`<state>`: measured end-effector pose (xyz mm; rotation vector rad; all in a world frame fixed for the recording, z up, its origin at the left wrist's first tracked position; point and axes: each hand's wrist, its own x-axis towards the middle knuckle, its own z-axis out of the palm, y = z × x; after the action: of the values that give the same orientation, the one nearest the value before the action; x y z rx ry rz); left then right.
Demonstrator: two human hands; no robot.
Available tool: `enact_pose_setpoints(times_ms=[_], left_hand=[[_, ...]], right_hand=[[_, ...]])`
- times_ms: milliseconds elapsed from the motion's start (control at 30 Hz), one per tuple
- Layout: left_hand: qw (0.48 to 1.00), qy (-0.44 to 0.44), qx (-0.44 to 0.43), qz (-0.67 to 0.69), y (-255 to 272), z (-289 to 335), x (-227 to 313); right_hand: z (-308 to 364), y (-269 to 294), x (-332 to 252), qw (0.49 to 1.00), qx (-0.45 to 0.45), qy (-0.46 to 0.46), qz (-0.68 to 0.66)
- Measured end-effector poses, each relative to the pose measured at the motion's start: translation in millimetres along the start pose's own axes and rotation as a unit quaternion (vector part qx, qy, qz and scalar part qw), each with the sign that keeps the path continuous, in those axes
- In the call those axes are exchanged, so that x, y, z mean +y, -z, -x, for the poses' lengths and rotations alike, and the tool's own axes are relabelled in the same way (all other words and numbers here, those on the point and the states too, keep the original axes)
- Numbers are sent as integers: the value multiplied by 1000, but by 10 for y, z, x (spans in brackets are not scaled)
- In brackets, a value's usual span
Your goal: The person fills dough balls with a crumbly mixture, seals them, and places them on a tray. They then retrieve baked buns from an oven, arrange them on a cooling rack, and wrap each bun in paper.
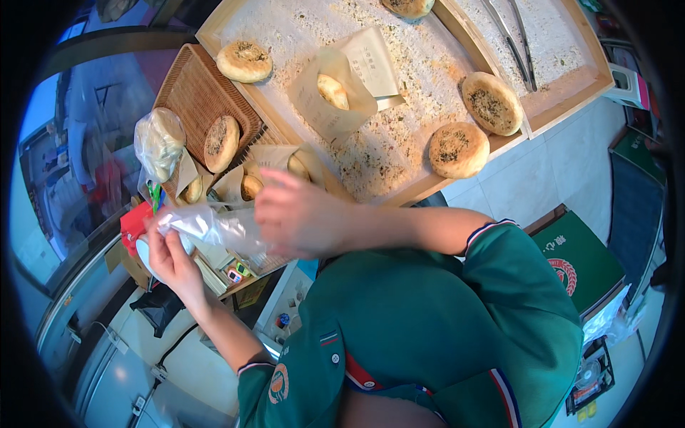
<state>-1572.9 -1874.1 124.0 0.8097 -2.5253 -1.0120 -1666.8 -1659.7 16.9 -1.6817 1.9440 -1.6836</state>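
A clear plastic bag (214,227) stretches between my hands, in front of the wicker trays. My left hand (171,253) pinches one end of it between thumb and fingers. At the bag's other end is my right hand (303,214), blurred by motion; whether its fingers grip the plastic cannot be made out. Just beyond the bag, round breads in paper sleeves (251,187) lie close together. A knotted plastic bag of bread (158,143) rests to their left.
A wooden tray (399,194) strewn with crumbs and herbs holds several loose round breads (459,150) and one bread in a paper sleeve (334,118). Metal tongs (512,43) lie in the far-right section. A brown wicker basket (193,78) stands at the left, with a bread (222,144) at its edge.
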Motion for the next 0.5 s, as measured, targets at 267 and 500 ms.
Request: enact_pose_setpoints(times_ms=[267,500], left_hand=[[889,-372,1,-269,-200,-277,654],[990,-94,-60,84,-785,614,22]], right_hand=[[-90,82,71,925,-18,-153,-347],[42,-354,19,815,117,-296,-484]])
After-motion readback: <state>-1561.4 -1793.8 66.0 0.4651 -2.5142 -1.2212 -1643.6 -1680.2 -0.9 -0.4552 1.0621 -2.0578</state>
